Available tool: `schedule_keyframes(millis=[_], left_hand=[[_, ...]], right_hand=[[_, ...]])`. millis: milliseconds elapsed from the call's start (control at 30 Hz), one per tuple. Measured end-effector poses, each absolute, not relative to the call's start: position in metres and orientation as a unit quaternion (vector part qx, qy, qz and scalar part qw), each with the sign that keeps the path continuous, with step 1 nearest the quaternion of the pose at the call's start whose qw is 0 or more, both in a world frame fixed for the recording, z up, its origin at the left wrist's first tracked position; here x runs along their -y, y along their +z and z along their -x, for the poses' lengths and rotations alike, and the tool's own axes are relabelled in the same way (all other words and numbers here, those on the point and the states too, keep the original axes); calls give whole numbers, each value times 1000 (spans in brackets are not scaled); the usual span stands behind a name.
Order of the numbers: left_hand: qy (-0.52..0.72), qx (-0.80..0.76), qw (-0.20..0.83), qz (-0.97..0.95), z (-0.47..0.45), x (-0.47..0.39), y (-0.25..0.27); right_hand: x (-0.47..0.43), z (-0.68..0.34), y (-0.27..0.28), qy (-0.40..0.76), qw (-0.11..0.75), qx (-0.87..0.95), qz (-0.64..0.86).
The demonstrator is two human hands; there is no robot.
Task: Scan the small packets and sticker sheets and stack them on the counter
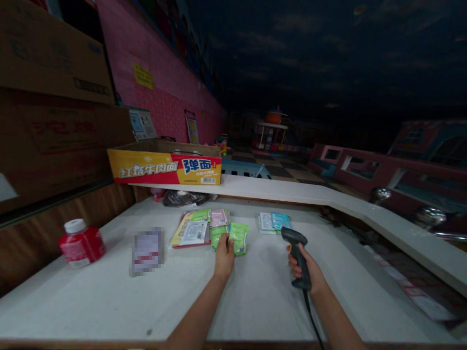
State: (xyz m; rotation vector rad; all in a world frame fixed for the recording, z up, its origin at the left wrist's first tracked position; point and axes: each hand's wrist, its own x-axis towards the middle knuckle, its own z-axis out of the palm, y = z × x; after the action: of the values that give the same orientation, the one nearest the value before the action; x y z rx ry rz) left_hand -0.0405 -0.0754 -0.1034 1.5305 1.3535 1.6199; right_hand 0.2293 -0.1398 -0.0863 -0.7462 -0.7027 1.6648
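Observation:
In my right hand (306, 267) is a black barcode scanner (297, 253), gripped by its handle with the head pointing up and left; its cable runs down to the counter's front edge. My left hand (224, 255) pinches the left edge of a green packet (239, 237) low over the white counter (262, 311). Beside it, to the left, lies a pile of flat packets in yellow, green, pink and white, with a pink packet (219, 218) on top. Some of the pile is hidden behind my left hand. Blue and white packets (280, 221) lie behind the scanner's head.
A red bottle with a white cap (82, 245) and a blurred-out card (147, 252) are on the left. A noodle carton (166, 165) rests on the raised back ledge (277, 189). Big cardboard boxes (54, 112) are stacked at far left. The ledge bends round the right side.

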Motion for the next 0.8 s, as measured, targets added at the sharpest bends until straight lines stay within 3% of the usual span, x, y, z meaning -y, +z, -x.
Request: schedule_keyframes(millis=[133,333,567,800], left_hand=[[595,-491,282,-570,43,77,-100],[594,-487,343,-540,33,73,-100],[606,-468,496,-410,-35,15,-81],[570,-549,417,-447,-97,-53,-65]], right_hand=[[120,-246,-102,724,610,226,228],[108,-251,-113,745,604,201,199],[103,-255,-117,757,609,172,165],[95,-255,-122,768,596,169,161]])
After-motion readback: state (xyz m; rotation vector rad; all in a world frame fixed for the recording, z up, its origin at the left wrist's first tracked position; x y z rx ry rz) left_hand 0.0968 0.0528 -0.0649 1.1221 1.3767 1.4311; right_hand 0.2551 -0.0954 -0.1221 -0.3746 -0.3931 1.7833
